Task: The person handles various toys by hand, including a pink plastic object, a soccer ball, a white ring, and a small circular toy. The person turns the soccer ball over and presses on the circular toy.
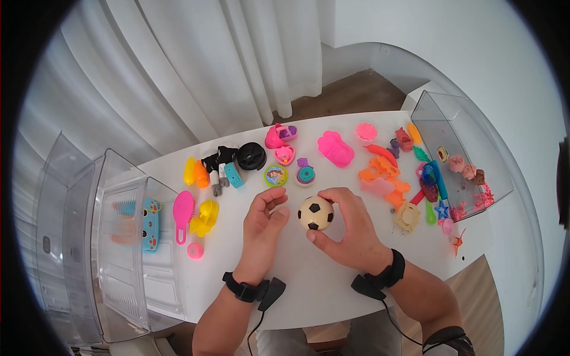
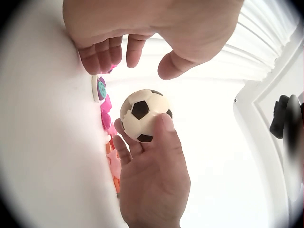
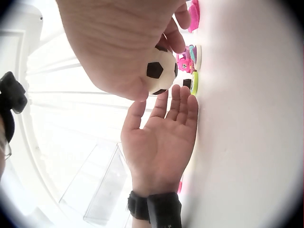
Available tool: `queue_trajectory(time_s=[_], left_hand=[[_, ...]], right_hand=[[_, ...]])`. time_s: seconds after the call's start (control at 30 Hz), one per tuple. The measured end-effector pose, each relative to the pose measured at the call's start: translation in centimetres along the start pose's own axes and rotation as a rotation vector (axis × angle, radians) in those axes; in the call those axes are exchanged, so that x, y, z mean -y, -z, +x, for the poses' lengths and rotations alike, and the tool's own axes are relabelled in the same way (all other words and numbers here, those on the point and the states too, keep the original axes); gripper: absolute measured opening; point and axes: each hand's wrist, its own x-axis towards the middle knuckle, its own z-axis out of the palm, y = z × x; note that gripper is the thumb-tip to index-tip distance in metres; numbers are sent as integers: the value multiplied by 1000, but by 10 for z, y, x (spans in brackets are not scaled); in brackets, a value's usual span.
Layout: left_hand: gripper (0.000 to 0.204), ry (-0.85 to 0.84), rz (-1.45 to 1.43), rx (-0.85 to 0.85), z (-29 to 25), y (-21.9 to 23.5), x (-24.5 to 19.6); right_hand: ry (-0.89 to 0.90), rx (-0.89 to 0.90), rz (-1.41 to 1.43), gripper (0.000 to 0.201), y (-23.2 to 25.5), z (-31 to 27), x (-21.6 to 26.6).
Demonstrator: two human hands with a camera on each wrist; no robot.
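Observation:
A small toy soccer ball (image 1: 316, 213), cream with black patches, is in my right hand (image 1: 351, 232), gripped between thumb and fingers above the white table. In the left wrist view the ball (image 2: 146, 114) shows its front, with the right thumb (image 2: 166, 137) pressed along its side. My left hand (image 1: 263, 228) is held just left of the ball, fingers loosely bent and nothing in them. From the right wrist view, the left palm (image 3: 161, 140) faces up toward the ball, its fingers spread a little. Past the hands lie a round green-rimmed picture toy (image 1: 275, 175) and a teal-topped round toy (image 1: 306, 174).
Clear plastic bins (image 1: 122, 249) stand at the left, and another clear bin (image 1: 469, 160) holding small toys is at the right. A pink brush (image 1: 183, 213), yellow toy (image 1: 205, 218), black wheel (image 1: 252, 156), pink mold (image 1: 335, 149) and orange molds (image 1: 386, 178) lie about the white table (image 1: 297, 273).

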Motion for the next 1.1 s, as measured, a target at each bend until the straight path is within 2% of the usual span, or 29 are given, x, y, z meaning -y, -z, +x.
queue_trajectory(time_s=[0.37, 0.47, 0.53, 0.67, 0.73, 0.8, 0.87, 0.93, 1.03, 1.1], left_hand=[[41, 21, 43, 72, 0, 2, 2], [44, 65, 51, 136, -2, -3, -2], [45, 96, 55, 166, -3, -5, -2], [50, 53, -4, 135, -2, -5, -1], [55, 32, -30, 115, -1, -4, -2], [64, 9, -1, 103, 1, -3, -1], [62, 36, 10, 133, 1, 0, 2], [61, 62, 19, 165, 0, -1, 2], [62, 104, 18, 192, -1, -4, -1], [62, 62, -8, 189, -1, -4, -1]], right_hand=[[1, 51, -16, 72, 5, 5, 8], [37, 103, -94, 72, 3, 3, 3], [36, 215, -172, 70, 2, 0, -3], [51, 168, -143, 69, 6, 1, 1], [52, 68, -39, 68, 9, 2, 4], [26, 84, -11, 69, 9, 5, 9], [-1, 98, 15, 70, 7, 3, 7], [22, 207, -140, 74, 2, -1, -3], [-7, 175, -60, 73, 6, 1, 3], [-8, 113, -2, 70, 7, 3, 10]])
